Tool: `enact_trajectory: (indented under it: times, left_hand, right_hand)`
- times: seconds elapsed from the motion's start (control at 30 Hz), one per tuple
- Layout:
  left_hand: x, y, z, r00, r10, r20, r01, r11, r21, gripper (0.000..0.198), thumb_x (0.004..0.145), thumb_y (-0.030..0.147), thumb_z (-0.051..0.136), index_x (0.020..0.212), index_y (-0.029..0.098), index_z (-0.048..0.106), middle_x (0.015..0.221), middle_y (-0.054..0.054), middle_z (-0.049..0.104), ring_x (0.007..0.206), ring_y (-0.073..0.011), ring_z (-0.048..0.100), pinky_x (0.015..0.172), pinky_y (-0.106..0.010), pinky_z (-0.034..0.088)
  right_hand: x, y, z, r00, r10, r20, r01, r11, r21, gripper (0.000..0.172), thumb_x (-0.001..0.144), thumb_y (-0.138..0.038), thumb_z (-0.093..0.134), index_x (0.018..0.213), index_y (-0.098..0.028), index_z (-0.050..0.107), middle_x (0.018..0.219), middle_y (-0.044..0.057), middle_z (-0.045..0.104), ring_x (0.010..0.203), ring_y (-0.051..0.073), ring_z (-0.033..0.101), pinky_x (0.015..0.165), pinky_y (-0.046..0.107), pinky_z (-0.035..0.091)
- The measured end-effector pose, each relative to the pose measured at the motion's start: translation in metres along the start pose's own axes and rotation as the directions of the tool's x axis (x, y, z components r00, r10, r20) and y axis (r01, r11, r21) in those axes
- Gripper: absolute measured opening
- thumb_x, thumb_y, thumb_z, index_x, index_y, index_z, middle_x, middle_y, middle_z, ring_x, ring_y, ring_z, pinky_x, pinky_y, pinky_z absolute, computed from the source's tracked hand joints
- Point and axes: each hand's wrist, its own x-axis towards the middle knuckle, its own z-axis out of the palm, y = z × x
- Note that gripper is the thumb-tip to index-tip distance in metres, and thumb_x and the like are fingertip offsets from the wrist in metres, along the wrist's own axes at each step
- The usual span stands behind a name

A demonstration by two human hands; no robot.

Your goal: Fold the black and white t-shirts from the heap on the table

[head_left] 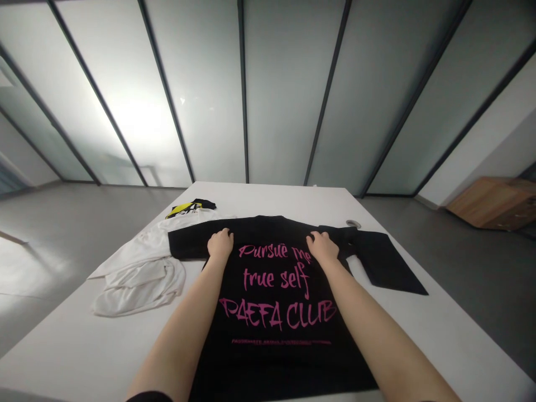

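A black T-shirt (276,368) with pink lettering lies spread with its collar away from me. My left hand (220,244) rests on its left shoulder area, fingers curled down onto the cloth. On the opposite shoulder, my right hand (322,246) is likewise closed on the fabric beside the top line of print. The fingertips of both hands are partly hidden. The left sleeve (188,240) stretches out sideways and overlaps some white clothing. At the right, the shirt's sleeve meets another folded black cloth (389,262); where one ends I cannot tell.
Crumpled white clothing (142,285) lies on the left of the white table (276,195), with a black and yellow printed garment (190,208) behind it. A small grey roll (353,224) sits at the right. Frosted glass panels (285,100) stand beyond; a wooden box (494,204) is on the floor.
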Motion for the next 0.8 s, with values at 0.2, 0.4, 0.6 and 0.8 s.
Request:
enact_trajectory:
  times: [0.2, 0.4, 0.6, 0.8]
  left_hand:
    - [-0.008, -0.009, 0.001, 0.998, 0.054, -0.017, -0.054, 0.999, 0.005, 0.040, 0.103, 0.033, 0.049, 0.135, 0.023, 0.072, 0.125, -0.012, 0.078, 0.118, -0.0314, 0.070, 0.097, -0.041, 0.056]
    - [-0.009, -0.010, 0.002, 0.997, 0.074, -0.023, -0.073, 0.997, 0.016, 0.040, 0.102, 0.034, 0.051, 0.132, 0.023, 0.074, 0.123, -0.012, 0.079, 0.115, -0.0322, 0.071, 0.096, -0.042, 0.057]
    - [-0.009, -0.010, 0.001, 0.997, 0.077, -0.014, -0.077, 0.997, 0.027, 0.040, 0.103, 0.037, 0.050, 0.135, 0.023, 0.071, 0.120, -0.012, 0.080, 0.116, -0.0325, 0.071, 0.096, -0.042, 0.057]
    - [-0.011, -0.007, -0.004, 0.997, 0.080, -0.002, -0.080, 0.997, 0.010, 0.046, 0.104, 0.040, 0.051, 0.146, 0.023, 0.061, 0.122, -0.013, 0.079, 0.117, -0.0315, 0.072, 0.096, -0.040, 0.056]
  right_hand:
    - [-0.017, 0.006, -0.002, 0.999, -0.012, -0.049, 0.012, 1.000, 0.003, 0.038, 0.109, -0.042, 0.046, 0.130, -0.031, 0.075, 0.126, 0.010, 0.065, 0.103, 0.024, 0.071, 0.076, 0.031, 0.053]
    - [-0.020, 0.007, -0.006, 0.996, -0.026, -0.088, 0.030, 0.999, 0.043, 0.036, 0.108, -0.041, 0.049, 0.126, -0.030, 0.078, 0.123, 0.009, 0.070, 0.103, 0.023, 0.071, 0.072, 0.028, 0.050]
    - [-0.023, 0.007, -0.010, 0.998, -0.038, -0.053, 0.043, 0.993, 0.108, 0.034, 0.106, -0.039, 0.049, 0.124, -0.031, 0.077, 0.115, 0.005, 0.079, 0.105, 0.025, 0.072, 0.079, 0.030, 0.051]
    - [-0.023, 0.005, -0.010, 0.999, -0.008, -0.034, 0.012, 0.995, 0.098, 0.035, 0.107, -0.040, 0.047, 0.125, -0.032, 0.075, 0.110, 0.006, 0.080, 0.103, 0.025, 0.074, 0.083, 0.031, 0.052]
